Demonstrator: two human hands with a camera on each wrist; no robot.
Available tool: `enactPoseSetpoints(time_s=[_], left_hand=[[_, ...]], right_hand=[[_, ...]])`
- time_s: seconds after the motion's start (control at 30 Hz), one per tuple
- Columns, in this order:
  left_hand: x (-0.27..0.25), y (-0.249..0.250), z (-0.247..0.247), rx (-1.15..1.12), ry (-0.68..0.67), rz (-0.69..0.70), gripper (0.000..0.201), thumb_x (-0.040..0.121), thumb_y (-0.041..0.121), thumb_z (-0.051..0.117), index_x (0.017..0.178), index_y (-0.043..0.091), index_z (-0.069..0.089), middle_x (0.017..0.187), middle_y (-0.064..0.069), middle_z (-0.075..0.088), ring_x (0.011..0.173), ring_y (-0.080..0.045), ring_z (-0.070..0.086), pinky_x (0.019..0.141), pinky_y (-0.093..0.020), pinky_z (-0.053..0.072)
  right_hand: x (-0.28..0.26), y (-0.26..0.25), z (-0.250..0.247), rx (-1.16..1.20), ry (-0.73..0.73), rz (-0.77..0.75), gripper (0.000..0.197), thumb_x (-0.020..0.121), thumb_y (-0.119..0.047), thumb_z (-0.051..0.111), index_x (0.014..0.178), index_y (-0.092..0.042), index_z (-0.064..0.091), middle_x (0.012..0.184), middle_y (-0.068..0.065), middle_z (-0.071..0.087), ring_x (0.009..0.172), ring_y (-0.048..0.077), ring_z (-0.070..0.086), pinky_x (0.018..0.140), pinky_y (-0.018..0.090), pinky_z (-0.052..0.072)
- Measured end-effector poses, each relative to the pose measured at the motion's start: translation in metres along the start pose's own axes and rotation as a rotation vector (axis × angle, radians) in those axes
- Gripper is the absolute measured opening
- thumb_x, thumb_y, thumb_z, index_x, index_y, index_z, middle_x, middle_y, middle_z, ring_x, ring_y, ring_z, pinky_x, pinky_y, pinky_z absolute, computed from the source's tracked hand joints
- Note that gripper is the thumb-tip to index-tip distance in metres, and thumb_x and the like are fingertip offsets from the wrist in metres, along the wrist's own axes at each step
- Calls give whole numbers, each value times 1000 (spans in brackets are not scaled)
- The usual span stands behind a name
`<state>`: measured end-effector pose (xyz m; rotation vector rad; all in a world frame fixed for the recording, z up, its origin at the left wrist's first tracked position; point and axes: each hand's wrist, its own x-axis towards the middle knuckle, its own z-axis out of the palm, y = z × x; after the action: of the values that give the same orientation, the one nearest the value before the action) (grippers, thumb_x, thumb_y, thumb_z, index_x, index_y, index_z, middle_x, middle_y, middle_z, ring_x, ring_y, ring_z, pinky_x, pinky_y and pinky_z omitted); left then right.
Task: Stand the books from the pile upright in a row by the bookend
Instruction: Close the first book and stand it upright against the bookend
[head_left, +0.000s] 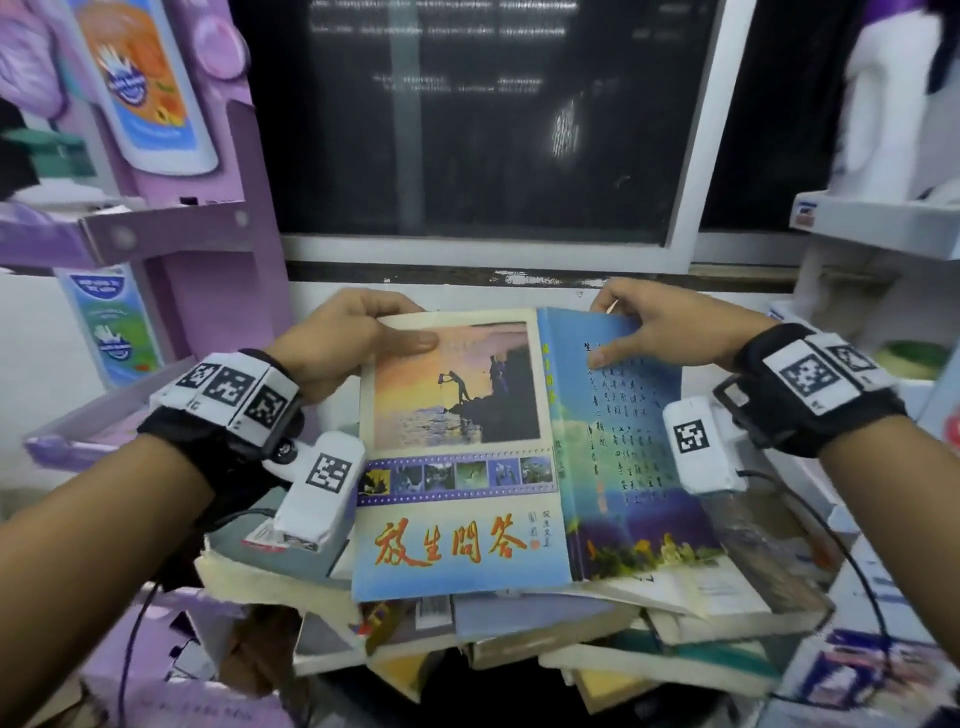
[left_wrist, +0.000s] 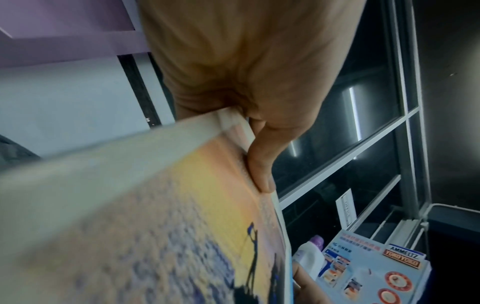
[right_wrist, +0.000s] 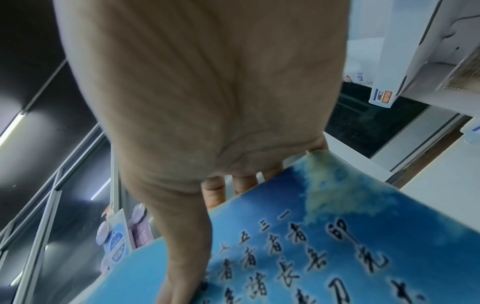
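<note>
book (head_left: 457, 457) with sunset cover and red title, splayed open cover-side up, held just above the pile of books (head_left: 519, 639). left hand (head_left: 343, 348) pinches the far left corner: thumb flat on the cover, fingers curled beneath. right hand (head_left: 654, 332) pinches the far right corner of the blue back cover, thumb on top, fingers behind the edge. purple rack (head_left: 197, 218) beyond the left grip; window (head_left: 467, 130) ahead of both.
</note>
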<state>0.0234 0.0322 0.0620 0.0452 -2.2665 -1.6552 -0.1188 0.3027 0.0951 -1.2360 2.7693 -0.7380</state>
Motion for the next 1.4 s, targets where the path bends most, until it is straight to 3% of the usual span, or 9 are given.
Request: enactPoseSetpoints(time_s=[0.2, 0.37, 0.57, 0.7, 0.8, 0.87, 1.17, 1.27, 1.4], left_hand=[[7, 26, 2, -131, 171, 163, 16, 75, -1, 72, 84, 9, 66, 70, 0, 71, 62, -13, 67, 61, -25, 58], [12, 31, 5, -240, 250, 291, 26, 73, -3, 74, 82, 17, 59, 69, 4, 68, 63, -12, 66, 56, -26, 55], [15, 15, 8, -355, 206, 305, 36, 65, 5, 77, 92, 19, 56, 77, 1, 69, 68, -15, 68, 60, -29, 57], [16, 7, 11, -363, 181, 316, 31, 66, 6, 76, 88, 17, 57, 76, 1, 70, 70, -16, 69, 61, -30, 58], [19, 5, 13, -378, 189, 319, 32, 67, 6, 78, 88, 17, 56, 77, 0, 70, 71, -17, 70, 60, -30, 58], [21, 4, 15, -386, 200, 316, 34, 66, 6, 79, 88, 17, 56, 79, -2, 69, 72, -18, 69, 61, -32, 59], [29, 5, 31, -449, 289, 311, 34, 66, 9, 78, 90, 17, 56, 82, -2, 70, 78, -22, 71, 64, -34, 58], [34, 8, 37, -447, 316, 332, 32, 71, 3, 77, 89, 17, 56, 80, 0, 70, 74, -20, 70, 61, -33, 57], [40, 15, 43, -442, 303, 379, 29, 76, 2, 74, 88, 18, 53, 81, -3, 66, 71, -18, 68, 57, -30, 55]], right_hand=[[-4, -7, -17, 132, 130, -67, 29, 72, -33, 81, 91, -27, 59, 98, -1, 69, 86, 22, 69, 82, 48, 56], [-5, -15, -24, 83, 267, -138, 25, 75, -34, 79, 90, -29, 59, 93, -9, 66, 88, 15, 65, 79, 37, 53], [1, -15, -9, -247, 400, -77, 43, 81, -51, 67, 121, -44, 53, 119, -14, 49, 130, 15, 30, 110, 52, 13], [3, -19, 1, -145, 345, -70, 49, 88, -46, 61, 133, -51, 43, 145, -7, 36, 135, 20, 29, 107, 46, 28], [4, -30, 8, 15, 352, -60, 41, 97, -33, 49, 137, -42, 44, 131, -8, 50, 114, 20, 51, 91, 34, 46], [2, -40, 14, 221, 312, -13, 37, 100, -31, 41, 135, -42, 46, 129, -7, 54, 105, 23, 60, 77, 40, 58], [-2, -68, 23, 557, 324, -51, 46, 99, -54, 24, 126, -32, 53, 108, -8, 62, 94, 14, 63, 60, 26, 58], [0, -72, 22, 486, 365, -99, 37, 92, -59, 44, 116, -34, 57, 103, -9, 68, 93, 11, 66, 74, 33, 57], [5, -74, 23, 470, 433, -161, 32, 85, -28, 70, 115, -28, 60, 101, -9, 69, 93, 12, 68, 83, 41, 56]])
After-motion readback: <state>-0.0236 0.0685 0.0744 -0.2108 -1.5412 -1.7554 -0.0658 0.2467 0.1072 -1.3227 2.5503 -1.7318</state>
